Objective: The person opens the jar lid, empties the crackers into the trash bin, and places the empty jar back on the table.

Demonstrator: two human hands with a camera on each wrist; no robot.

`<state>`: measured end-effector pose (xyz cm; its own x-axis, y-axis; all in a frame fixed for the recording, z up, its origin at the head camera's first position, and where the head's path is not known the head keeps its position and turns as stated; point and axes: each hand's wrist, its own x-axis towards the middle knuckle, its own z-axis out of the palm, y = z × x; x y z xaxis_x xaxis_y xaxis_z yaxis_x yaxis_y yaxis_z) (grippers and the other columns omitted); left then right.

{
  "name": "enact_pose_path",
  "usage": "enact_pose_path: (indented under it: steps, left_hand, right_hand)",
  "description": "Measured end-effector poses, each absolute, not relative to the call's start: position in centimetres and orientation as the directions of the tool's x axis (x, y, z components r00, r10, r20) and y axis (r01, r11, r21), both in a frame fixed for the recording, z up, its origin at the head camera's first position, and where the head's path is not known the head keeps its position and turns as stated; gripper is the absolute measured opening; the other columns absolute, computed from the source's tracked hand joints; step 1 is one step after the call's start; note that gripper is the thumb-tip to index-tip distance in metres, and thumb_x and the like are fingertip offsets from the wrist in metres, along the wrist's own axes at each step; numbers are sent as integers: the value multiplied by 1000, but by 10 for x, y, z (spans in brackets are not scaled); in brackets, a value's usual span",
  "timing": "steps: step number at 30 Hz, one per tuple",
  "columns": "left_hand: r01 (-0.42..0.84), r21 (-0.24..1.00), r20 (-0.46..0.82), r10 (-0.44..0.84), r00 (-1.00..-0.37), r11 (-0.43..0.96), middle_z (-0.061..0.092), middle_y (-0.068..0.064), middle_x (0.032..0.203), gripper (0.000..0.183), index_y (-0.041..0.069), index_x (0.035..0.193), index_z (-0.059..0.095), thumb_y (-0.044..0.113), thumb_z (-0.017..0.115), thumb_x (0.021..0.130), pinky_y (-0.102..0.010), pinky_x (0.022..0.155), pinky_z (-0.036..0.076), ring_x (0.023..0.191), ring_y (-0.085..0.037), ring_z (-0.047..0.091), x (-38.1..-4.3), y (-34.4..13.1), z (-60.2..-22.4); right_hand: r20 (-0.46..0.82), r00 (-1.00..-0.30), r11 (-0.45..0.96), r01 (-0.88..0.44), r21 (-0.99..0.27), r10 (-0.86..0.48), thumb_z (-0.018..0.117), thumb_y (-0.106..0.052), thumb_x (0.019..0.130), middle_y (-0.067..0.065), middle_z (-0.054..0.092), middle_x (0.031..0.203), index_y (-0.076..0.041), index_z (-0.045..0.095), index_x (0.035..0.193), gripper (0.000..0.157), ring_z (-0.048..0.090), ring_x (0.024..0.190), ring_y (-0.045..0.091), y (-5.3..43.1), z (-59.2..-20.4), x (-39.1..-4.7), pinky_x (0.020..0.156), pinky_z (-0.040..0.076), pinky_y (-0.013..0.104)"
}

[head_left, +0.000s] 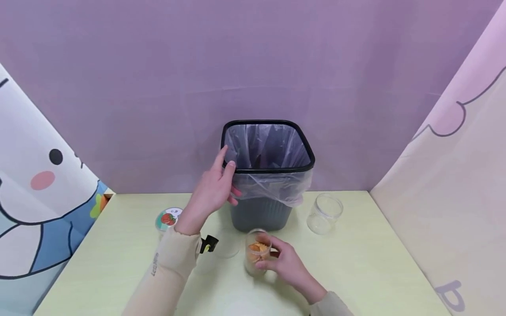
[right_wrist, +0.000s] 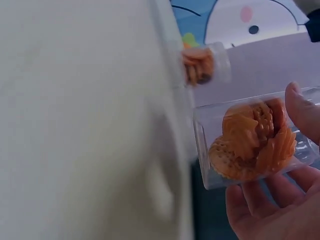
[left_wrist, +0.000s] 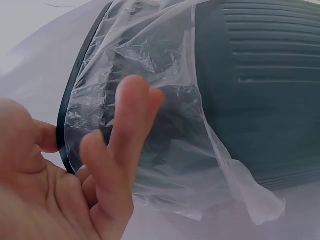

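Observation:
A black-rimmed trash can [head_left: 258, 213] with a clear liner bag [left_wrist: 165, 145] folded over its rim stands at the back of the table. My left hand [head_left: 211, 186] holds the can at the front left corner of the rim, its thumb on the edge. Several of its fingers stick out beside the liner. In front of the can, my right hand [head_left: 286, 263] grips a clear jar [right_wrist: 201, 150] with thumb and fingers round its side. Orange round crackers [right_wrist: 245, 142] fill part of the jar. Its base seems slightly above the table in the right wrist view.
To the right of the can stands a transparent jar [head_left: 325, 213]. Behind my left forearm is another jar [right_wrist: 220, 62] of crackers, its lid [head_left: 168, 219] bearing a tomato picture. A clear round lid [head_left: 229, 254] lies on the pale table [head_left: 367, 259]. Printed cloth walls enclose the sides.

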<state>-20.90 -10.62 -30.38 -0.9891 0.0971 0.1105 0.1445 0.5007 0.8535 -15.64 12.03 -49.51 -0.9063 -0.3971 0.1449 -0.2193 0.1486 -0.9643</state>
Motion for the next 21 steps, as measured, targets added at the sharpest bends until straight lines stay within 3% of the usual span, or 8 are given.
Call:
enact_pose_path:
  steps: [10, 21]
  left_hand:
    - [140, 854, 119, 74, -990, 501, 71, -3, 69, 58, 38, 159, 7, 48, 29, 106, -46, 94, 44, 60, -18, 70, -209, -104, -306]
    - [130, 848, 113, 65, -992, 514, 70, -3, 68, 60, 38, 159, 2, 48, 28, 106, -46, 95, 44, 63, -22, 71, -209, -103, -305]
  right_hand:
    - [236, -940, 248, -296, -922, -246, 86, -10, 75, 14, 63, 131, -1, 56, 139, 71, 63, 106, 19, 169, -454, -163, 89, 52, 34]
    - [361, -925, 431, -375, -820, -117, 86, -12, 77, 11, 66, 126, -8, 53, 143, 74, 61, 101, 7, 221, -390, -170, 84, 49, 19]
